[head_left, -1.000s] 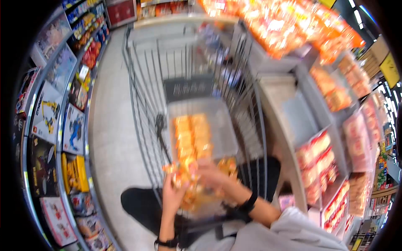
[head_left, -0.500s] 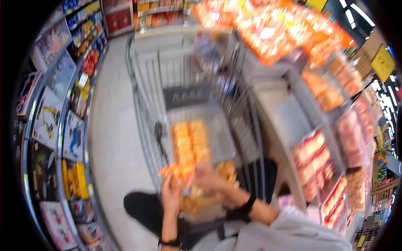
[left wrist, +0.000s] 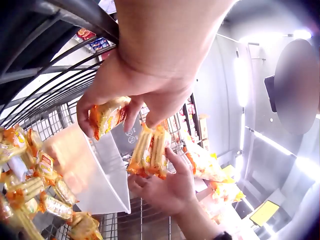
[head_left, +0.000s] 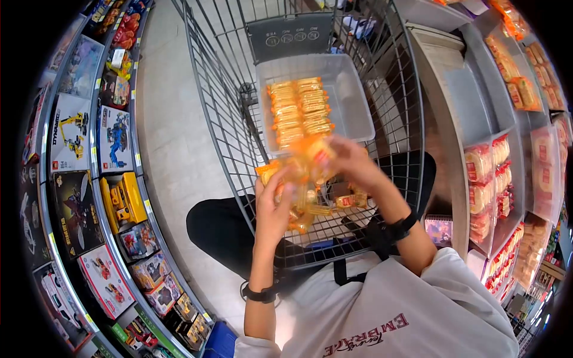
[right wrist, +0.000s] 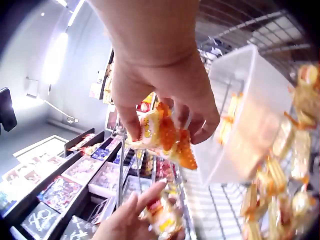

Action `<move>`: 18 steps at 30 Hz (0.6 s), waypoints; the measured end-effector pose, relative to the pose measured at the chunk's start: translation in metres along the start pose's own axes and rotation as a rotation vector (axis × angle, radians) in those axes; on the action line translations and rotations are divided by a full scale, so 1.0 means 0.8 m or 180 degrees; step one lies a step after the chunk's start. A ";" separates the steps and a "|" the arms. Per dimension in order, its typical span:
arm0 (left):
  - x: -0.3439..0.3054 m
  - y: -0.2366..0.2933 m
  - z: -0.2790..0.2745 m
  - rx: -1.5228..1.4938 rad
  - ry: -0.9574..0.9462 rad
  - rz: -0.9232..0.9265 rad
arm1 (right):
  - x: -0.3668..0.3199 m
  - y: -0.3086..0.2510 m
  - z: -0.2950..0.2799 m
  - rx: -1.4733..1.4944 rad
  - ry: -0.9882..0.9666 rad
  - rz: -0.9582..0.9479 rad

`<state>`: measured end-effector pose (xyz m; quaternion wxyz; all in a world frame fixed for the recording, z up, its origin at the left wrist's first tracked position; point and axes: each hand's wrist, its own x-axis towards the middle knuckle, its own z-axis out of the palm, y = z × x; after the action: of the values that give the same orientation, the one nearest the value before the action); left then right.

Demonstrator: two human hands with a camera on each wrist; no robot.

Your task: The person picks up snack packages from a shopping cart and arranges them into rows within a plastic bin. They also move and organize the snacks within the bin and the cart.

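I log: right grip (head_left: 361, 169), pinching wrapped packets (right wrist: 162, 131); left grip (head_left: 273, 209), curled round another packet (left wrist: 111, 117). Clear bin (head_left: 357, 113): ahead of both, its near edge closer to my right grip. Packet rows (head_left: 313, 107), two: inside, along the left edge, long axis running near edge to far. Loose packets (head_left: 347, 201): near end of the cart (head_left: 292, 52).

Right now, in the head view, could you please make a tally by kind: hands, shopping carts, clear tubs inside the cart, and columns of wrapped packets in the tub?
Hands: 2 (left hand, right hand)
Shopping cart: 1
Clear tub: 1
Packet columns: 2 (left column, right column)
Total: 6
Loose packets overlap too much to count.
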<state>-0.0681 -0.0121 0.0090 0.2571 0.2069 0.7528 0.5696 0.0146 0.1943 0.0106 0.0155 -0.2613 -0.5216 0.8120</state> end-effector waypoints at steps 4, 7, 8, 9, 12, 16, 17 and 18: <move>0.000 0.015 0.000 0.0409 -0.0083 -0.0003 | 0.084 -0.019 -0.077 -0.2474 0.0785 -0.0916; 0.012 0.050 0.003 0.0869 -0.0048 0.0424 | 0.116 -0.026 -0.109 -0.3144 0.0803 -0.0621; 0.019 0.078 0.003 0.1070 -0.0219 0.0552 | 0.117 -0.029 -0.113 -0.3301 0.0779 -0.0226; 0.031 0.102 0.002 0.1286 -0.0373 0.0681 | 0.124 -0.029 -0.114 -0.3444 0.0727 0.0149; 0.097 0.144 0.004 0.2468 -0.0651 0.1133 | 0.141 0.002 -0.128 -0.4058 0.0251 0.0297; 0.208 0.102 0.031 0.3527 -0.1303 0.0695 | 0.160 0.039 -0.139 -0.3713 0.0059 0.0355; 0.230 0.083 0.045 0.3689 -0.1439 0.0587 | 0.164 0.043 -0.142 -0.3693 0.0053 0.0351; 0.248 0.061 0.061 0.3846 -0.1584 0.0477 | 0.164 0.048 -0.144 -0.3608 0.0056 0.0326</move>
<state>-0.1921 0.1572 0.0157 0.2217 0.4923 0.8417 -0.0018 -0.0384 0.3123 -0.1121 -0.1622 -0.2606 -0.8623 0.4027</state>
